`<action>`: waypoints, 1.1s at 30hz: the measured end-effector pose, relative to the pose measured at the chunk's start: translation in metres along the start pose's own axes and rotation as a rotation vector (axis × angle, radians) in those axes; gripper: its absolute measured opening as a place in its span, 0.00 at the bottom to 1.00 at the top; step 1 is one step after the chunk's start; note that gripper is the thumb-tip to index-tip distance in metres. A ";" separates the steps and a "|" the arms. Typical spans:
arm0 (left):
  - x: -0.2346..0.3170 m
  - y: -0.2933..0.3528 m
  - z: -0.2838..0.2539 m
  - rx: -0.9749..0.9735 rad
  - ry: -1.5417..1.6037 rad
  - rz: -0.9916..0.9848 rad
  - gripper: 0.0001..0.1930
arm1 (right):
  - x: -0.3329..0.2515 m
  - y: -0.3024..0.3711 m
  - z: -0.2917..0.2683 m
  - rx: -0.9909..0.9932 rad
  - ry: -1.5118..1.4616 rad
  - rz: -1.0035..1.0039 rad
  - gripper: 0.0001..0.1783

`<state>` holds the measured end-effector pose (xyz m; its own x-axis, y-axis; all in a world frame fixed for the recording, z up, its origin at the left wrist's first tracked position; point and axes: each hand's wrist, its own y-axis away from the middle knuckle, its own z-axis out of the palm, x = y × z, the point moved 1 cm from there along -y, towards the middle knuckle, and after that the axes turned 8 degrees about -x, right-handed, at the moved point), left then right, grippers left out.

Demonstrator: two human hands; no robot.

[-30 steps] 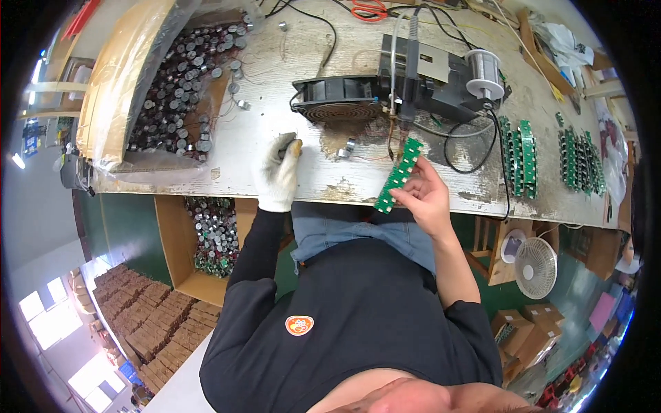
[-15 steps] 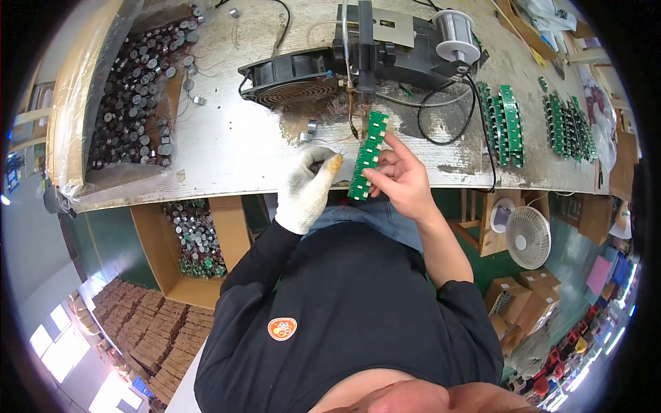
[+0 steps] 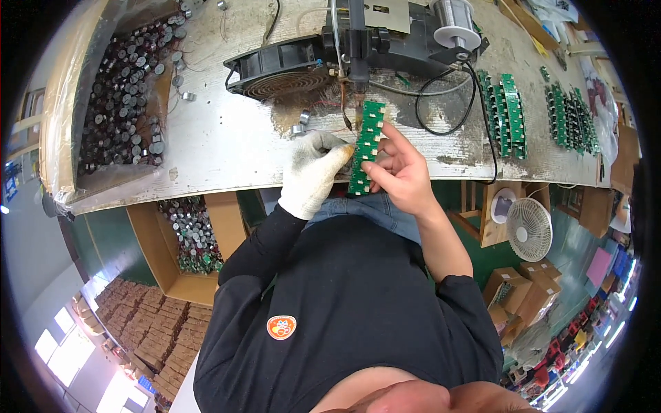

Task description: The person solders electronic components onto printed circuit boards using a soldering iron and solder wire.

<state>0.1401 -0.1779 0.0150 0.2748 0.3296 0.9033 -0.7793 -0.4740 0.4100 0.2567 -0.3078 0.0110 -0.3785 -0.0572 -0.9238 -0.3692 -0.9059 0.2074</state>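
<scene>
Right hand (image 3: pixel 405 176) grips one circuit board (image 3: pixel 369 140); left hand (image 3: pixel 311 169), near two cylinders (image 3: pixel 297 129), grip unclear.

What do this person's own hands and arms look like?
The left hand wears a white glove with grey and yellow-brown patches; black cloth covers that forearm. The right hand is bare; that arm's black sleeve ends near the elbow.
</scene>
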 end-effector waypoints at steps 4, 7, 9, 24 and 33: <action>0.004 0.001 0.001 0.005 0.039 0.023 0.06 | -0.002 0.000 0.001 -0.012 -0.003 -0.002 0.37; 0.004 0.000 0.002 0.023 -0.008 0.072 0.07 | -0.001 0.000 0.002 -0.007 -0.004 -0.008 0.37; 0.003 -0.001 0.002 0.047 -0.042 0.109 0.07 | -0.001 0.000 0.002 -0.001 -0.002 -0.012 0.37; 0.000 0.002 0.003 0.045 0.026 0.061 0.08 | 0.002 0.001 0.002 -0.009 -0.009 -0.001 0.39; -0.001 0.004 0.003 0.034 0.016 0.043 0.06 | 0.002 0.004 0.003 0.000 -0.006 0.000 0.37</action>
<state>0.1386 -0.1821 0.0161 0.2320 0.3208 0.9183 -0.7707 -0.5154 0.3748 0.2517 -0.3097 0.0111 -0.3840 -0.0546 -0.9217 -0.3691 -0.9060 0.2074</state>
